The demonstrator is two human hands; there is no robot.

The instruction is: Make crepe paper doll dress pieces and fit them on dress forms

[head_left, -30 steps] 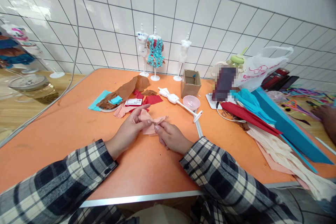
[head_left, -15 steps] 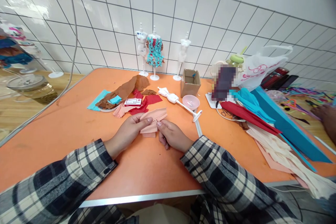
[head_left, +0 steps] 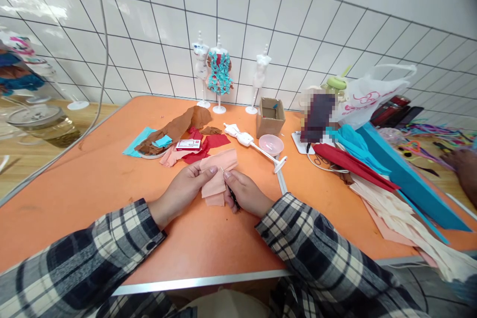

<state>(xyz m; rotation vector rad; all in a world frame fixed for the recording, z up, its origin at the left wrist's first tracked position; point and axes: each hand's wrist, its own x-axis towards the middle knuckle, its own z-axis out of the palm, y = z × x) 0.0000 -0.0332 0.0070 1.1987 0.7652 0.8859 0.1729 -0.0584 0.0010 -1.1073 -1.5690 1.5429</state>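
Note:
My left hand (head_left: pixel 182 190) pinches the left edge of a folded piece of peach crepe paper (head_left: pixel 214 188) between thumb and fingers. At the paper's right side is my right hand (head_left: pixel 244 191), closed around dark-handled scissors (head_left: pixel 233 198); the handle shows under the fingers, and a thin pale tip comes out by the thumb against the paper. Most of the scissors is hidden by the hand. Just beyond lie a red-and-white small box (head_left: pixel 188 145) on red and peach paper scraps, and a white mini dress form (head_left: pixel 244 139) on its side.
Brown crepe paper (head_left: pixel 179 131) lies at the back left. A pink bowl (head_left: pixel 271 145) and cardboard box (head_left: pixel 270 115) stand behind the right hand. Several dress forms line the wall. Coloured paper rolls (head_left: pixel 357 166) cover the right side; another person's hand (head_left: pixel 462 164) is beyond.
The peach paper has opened out and hangs lower, showing more of its face. My right fingers have shifted, and the dark handle shows more clearly. Both hands stay in nearly the same place.

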